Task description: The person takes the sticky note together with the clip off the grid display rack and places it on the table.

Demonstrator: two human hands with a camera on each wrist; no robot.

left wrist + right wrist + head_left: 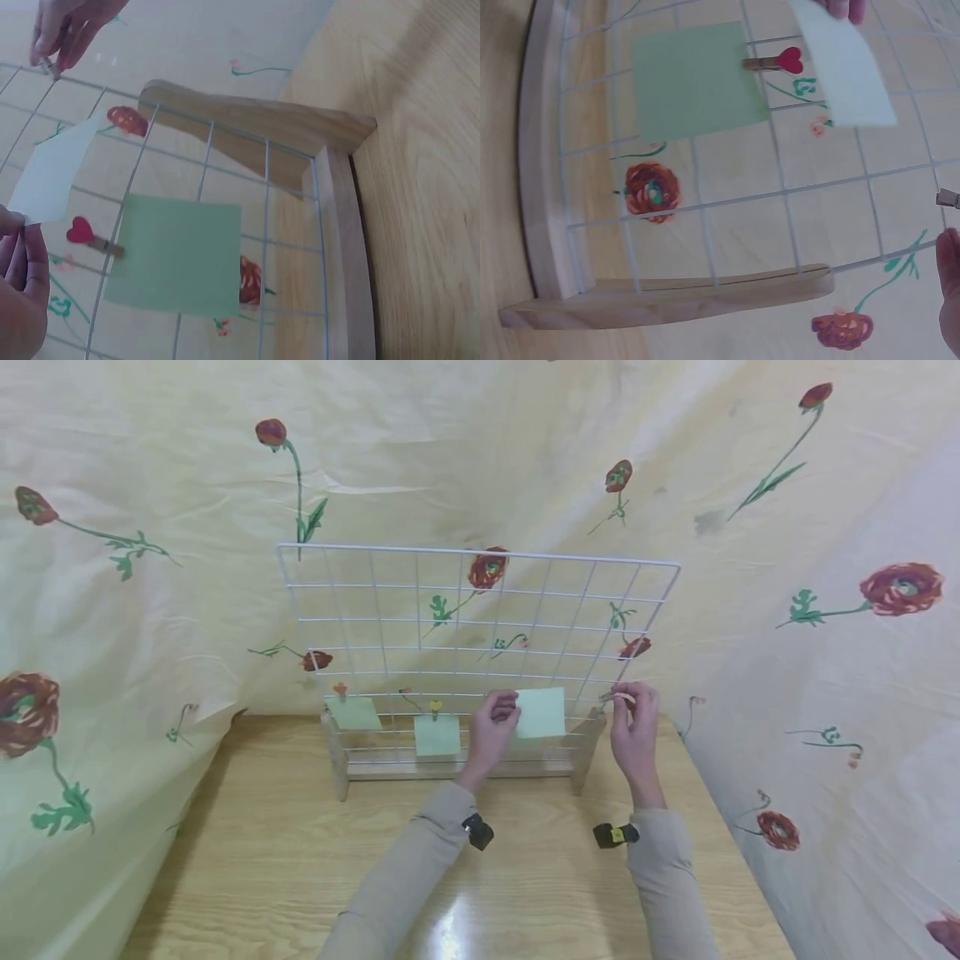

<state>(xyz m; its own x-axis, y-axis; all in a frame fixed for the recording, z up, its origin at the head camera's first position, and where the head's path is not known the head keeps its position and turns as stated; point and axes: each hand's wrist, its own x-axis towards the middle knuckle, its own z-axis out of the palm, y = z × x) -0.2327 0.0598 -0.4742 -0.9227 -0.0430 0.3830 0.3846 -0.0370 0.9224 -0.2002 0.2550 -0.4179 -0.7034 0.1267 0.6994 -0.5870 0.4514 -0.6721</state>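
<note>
My left hand [495, 727] pinches a pale green paper note [542, 712] by its edge, in front of a white wire grid [480, 553]. At the grid's right side, my right hand [636, 735] holds a small wooden clothespin [949, 198] between thumb and fingers. In the left wrist view, a green note [180, 255] hangs on the grid from a clothespin with a red heart [80, 229]; the held note stands apart from it. Two more notes hang further left, one [355, 713] under an orange-topped clip [341, 689], another [437, 735] under a yellow-topped clip [436, 707].
The grid leans back in a wooden stand with a left foot [337, 760], a right foot [587, 752] and a crossbar [405, 772]. It stands on a wood-grain table [285, 860]. Flowered cloth [420, 460] hangs behind and at both sides.
</note>
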